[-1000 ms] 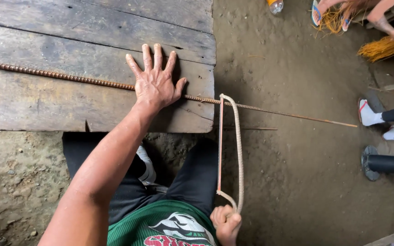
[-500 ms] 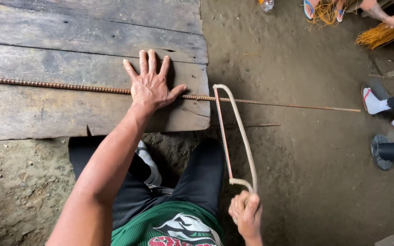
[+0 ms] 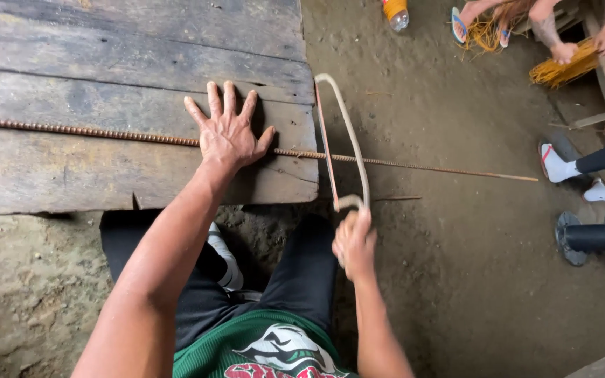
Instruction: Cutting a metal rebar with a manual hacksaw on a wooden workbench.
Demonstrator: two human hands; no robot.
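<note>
Rebar (image 3: 92,131) lies across the weathered plank desk (image 3: 106,63), running from nine o'clock toward three o'clock and jutting past the desk's edge over the dirt floor (image 3: 456,266). The left hand (image 3: 227,133) presses flat on it, fingers (image 3: 213,98) spread wide. The right hand (image 3: 353,241), at five o'clock from the left, has its fingers wrapped around the handle of a hacksaw (image 3: 348,136), whose blade crosses the rebar just beyond the desk's edge.

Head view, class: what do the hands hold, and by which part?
Right hand grips the hacksaw by its handle end; left hand only presses flat on the rebar.
</note>
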